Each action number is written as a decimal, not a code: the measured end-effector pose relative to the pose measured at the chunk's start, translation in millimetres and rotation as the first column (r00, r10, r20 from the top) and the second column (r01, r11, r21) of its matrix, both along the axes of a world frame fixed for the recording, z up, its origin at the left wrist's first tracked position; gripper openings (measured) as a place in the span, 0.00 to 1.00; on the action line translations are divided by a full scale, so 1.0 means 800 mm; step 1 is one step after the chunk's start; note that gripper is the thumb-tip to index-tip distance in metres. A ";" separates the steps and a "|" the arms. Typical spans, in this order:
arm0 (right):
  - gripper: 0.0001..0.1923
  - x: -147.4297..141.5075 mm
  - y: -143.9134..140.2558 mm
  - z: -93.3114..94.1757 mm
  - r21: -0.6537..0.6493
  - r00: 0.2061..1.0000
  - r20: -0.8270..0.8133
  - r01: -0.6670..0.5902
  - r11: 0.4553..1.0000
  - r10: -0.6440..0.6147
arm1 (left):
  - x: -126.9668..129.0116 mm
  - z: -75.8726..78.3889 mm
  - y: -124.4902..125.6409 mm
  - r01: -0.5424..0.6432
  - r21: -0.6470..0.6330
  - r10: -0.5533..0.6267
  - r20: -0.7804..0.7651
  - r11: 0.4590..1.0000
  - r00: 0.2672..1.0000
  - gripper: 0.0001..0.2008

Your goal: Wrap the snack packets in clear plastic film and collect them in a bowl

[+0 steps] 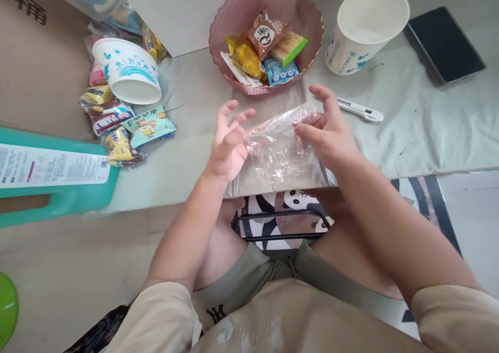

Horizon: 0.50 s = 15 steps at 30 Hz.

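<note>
A crumpled clear plastic bag (278, 153) is stretched between my two hands, over the front edge of the covered table. My left hand (230, 145) is at the bag's left edge, thumb and forefinger closed on it while other fingers stick up. With thumb and fingers my right hand (329, 129) pinches the bag's upper right part, its forefinger raised. Just behind the bag stands a pink ribbed bowl (222, 36) with several wrapped snacks (267, 33) in it. A white box cutter (360, 109) lies right of my right hand.
A white paper tub (370, 20) and a dark phone-like device (446, 43) are at the back right. On the left, a tilted paper bowl (130, 72) rests among several packaged snacks (148, 126), near a teal jug (86, 197). A green round object (5, 311) shows lower left.
</note>
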State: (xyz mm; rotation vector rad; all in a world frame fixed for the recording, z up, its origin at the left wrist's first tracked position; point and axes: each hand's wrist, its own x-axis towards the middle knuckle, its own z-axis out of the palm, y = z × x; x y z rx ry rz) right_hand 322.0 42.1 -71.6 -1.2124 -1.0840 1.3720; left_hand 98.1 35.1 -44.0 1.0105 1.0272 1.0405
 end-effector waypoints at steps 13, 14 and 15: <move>0.20 -0.004 -0.009 0.018 -0.206 0.954 -0.155 -0.287 0.936 0.258 | 0.009 -0.011 0.015 0.020 -0.071 -0.031 -0.152 0.997 0.988 0.13; 0.19 -0.004 -0.010 0.020 -0.201 0.958 -0.159 -0.266 0.943 0.237 | 0.006 -0.010 0.016 0.007 -0.069 -0.019 -0.172 0.998 0.985 0.13; 0.18 -0.003 -0.010 0.022 -0.186 0.962 -0.164 -0.249 0.951 0.220 | 0.004 -0.009 0.017 -0.017 -0.062 0.006 -0.172 0.998 0.985 0.13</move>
